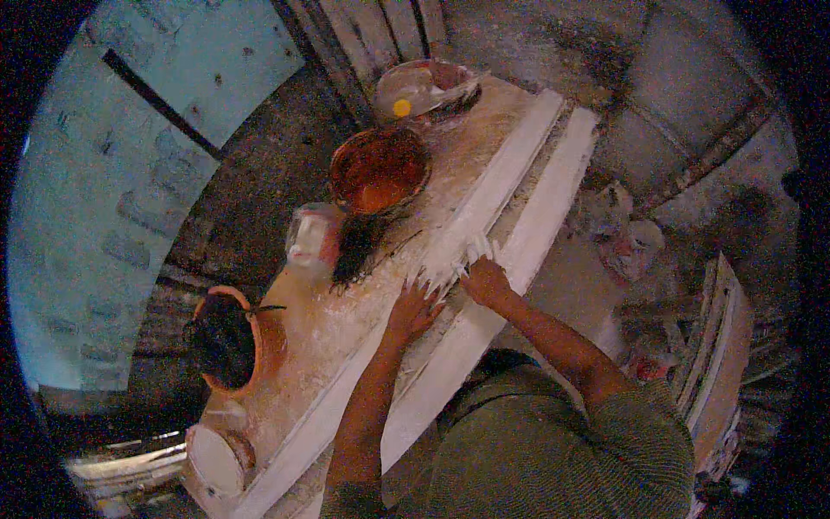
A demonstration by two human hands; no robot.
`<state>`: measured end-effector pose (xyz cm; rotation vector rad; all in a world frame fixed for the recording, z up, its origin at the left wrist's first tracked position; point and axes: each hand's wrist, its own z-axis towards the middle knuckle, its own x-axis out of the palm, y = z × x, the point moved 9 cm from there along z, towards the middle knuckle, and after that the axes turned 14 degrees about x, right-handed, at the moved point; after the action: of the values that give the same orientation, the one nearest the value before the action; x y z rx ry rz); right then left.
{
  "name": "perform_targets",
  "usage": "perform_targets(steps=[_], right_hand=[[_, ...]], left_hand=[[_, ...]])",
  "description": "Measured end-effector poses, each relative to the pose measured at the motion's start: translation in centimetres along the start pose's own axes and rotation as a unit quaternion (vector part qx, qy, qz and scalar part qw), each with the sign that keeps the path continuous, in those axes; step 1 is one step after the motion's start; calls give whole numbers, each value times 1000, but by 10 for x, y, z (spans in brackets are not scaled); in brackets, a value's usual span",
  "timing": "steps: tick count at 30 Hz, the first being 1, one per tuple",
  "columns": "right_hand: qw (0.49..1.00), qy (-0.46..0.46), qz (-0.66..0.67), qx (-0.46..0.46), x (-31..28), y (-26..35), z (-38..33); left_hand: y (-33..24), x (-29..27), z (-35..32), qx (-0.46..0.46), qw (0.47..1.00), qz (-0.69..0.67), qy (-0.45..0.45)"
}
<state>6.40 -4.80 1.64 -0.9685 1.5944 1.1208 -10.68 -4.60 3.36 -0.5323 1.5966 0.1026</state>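
**Obscured and indeterminate areas**

Left hand (413,310) and right hand (486,281): fingertips merge with the wet white plaster (454,259), so the grip is unreadable. Long white moulding (484,208) at the bench's (346,320) near edge: lower end cut off by the frame. Dark bowl's (226,339) contents indistinct. Pale shapes beyond the bench's far side (627,238) too blurred to identify.

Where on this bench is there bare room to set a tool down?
Barest: the plaster-dusted bench top between the dark brush and the long white moulding. Crowded: the left edge, lined by orange bowl, basin and container; both hands occupy mid-moulding.
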Motion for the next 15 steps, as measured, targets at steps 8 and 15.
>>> perform_targets(steps=[8, 15], right_hand=[[981, 125, -90, -116, 51, 131, -87], [955, 94, -62, -273, 29, 213, -170]], left_hand=[[-11, 32, -151, -56, 997, 29, 40], [-42, 37, -284, -76, 995, 23, 63]])
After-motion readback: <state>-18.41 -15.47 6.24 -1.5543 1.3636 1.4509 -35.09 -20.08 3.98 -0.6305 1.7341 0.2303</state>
